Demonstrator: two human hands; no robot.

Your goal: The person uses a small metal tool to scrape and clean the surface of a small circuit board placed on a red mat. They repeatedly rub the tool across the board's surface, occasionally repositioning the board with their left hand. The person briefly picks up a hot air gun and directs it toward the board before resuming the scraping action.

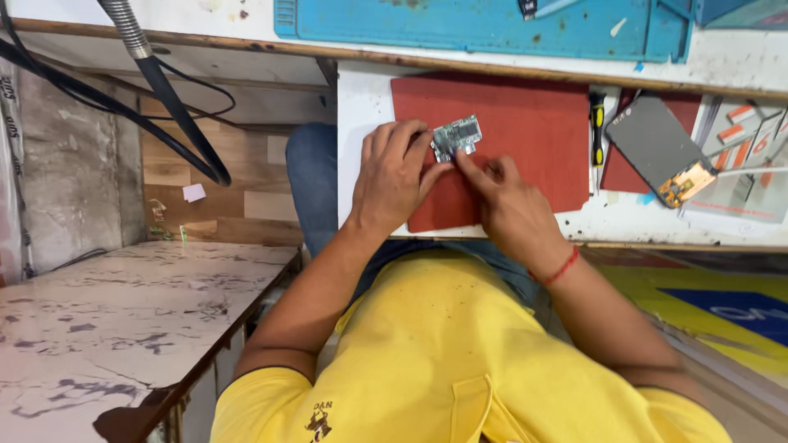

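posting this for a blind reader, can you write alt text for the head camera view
Seen from above, a person in a yellow shirt holds a small green circuit board on a red mat, the left hand gripping its edge and the right hand touching it with a fingertip. To the right lie a screwdriver and an opened phone.

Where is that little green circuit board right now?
The circuit board lies near the middle of the head view, on the red mat, touched by the left hand and right hand.
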